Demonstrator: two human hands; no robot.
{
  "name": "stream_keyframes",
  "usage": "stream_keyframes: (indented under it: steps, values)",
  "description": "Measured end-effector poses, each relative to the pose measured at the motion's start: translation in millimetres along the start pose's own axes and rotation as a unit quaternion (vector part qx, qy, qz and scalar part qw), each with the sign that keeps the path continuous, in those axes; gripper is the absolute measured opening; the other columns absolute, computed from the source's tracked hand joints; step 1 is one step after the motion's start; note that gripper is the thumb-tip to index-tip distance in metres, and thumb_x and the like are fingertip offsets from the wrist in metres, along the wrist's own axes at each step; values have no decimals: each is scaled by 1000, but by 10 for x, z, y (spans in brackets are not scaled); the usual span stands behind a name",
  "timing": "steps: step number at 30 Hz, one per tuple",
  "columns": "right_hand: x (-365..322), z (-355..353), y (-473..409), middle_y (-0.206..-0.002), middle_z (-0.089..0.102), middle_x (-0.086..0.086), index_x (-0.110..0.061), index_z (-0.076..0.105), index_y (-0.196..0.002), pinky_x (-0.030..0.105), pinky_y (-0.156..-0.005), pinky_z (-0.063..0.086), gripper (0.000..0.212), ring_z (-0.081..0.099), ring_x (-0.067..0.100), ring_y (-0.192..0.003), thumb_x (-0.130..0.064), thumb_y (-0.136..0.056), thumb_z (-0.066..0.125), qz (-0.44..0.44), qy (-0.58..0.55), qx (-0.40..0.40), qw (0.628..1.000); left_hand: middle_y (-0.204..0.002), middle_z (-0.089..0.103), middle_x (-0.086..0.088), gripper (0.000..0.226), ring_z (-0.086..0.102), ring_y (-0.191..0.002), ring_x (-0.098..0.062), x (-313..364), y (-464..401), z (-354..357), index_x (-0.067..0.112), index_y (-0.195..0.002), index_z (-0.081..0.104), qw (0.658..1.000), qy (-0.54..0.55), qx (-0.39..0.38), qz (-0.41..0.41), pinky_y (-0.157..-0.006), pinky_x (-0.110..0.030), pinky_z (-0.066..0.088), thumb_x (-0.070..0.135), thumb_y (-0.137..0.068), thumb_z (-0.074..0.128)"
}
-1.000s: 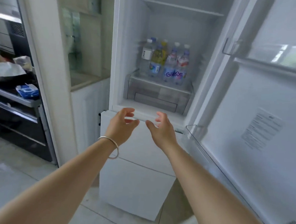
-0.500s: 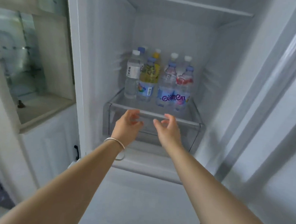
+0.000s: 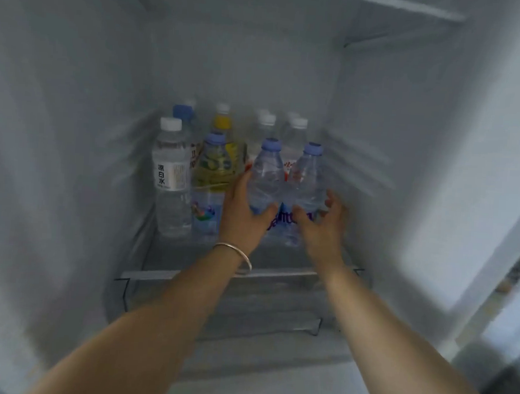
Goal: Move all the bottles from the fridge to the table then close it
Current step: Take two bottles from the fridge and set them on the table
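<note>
On the fridge shelf (image 3: 188, 261), upright clear plastic bottles stand in close rows, caps blue, white and yellow. Left hand (image 3: 245, 217) wraps a blue-capped bottle (image 3: 266, 176); right hand (image 3: 321, 225) is spread, fingers uncurled, around the neighbouring blue-capped bottle (image 3: 308, 175).

Both forearms are bare, no sleeves showing. A thin silver bangle (image 3: 234, 254) circles the left wrist. The left hand (image 3: 245, 209) seems to have red-painted nails, though it's blurry.
</note>
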State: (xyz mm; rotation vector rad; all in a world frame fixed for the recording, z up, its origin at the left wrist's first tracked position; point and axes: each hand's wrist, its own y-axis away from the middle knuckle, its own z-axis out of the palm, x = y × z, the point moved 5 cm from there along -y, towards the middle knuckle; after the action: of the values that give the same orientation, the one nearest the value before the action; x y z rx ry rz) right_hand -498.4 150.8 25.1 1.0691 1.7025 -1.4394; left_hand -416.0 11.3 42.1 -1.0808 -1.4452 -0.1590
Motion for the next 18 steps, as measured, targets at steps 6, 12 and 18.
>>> stream_keyframes:
  steps: [6, 12, 18]
  values:
    - [8, 100, -354, -92, 71, 2, -17, 63, -98, 34, -70, 57, 52, 69, 12, -84, -45, -57, 77, -4, -32, -35, 999, -140, 47, -2, 95, 47, -130, -18, -92, -281, 199, 24, -142, 31, 997, 53, 48, -3, -106, -43, 42, 60, -64, 72]
    - [117, 204, -402, -104, 61, -5, -19, 45, -121, 20, -74, 48, 64, 60, 8, -88, -24, -69, 82, 45, -80, -90, 992, -122, 60, 1, 76, 60, -112, -14, -119, -356, 266, 22, -118, 50, 988, 80, 123, -40, -96, -32, 50, 54, -56, 79]
    - [260, 250, -435, -90, 59, -14, -34, 45, -89, 8, -64, 47, 43, 59, -5, -80, -22, -69, 82, 58, -93, -110, 988, -115, 61, 8, 72, 60, -103, -7, -125, -310, 309, 25, -120, 48, 985, 66, 149, -54, -87, -17, 47, 43, -60, 83]
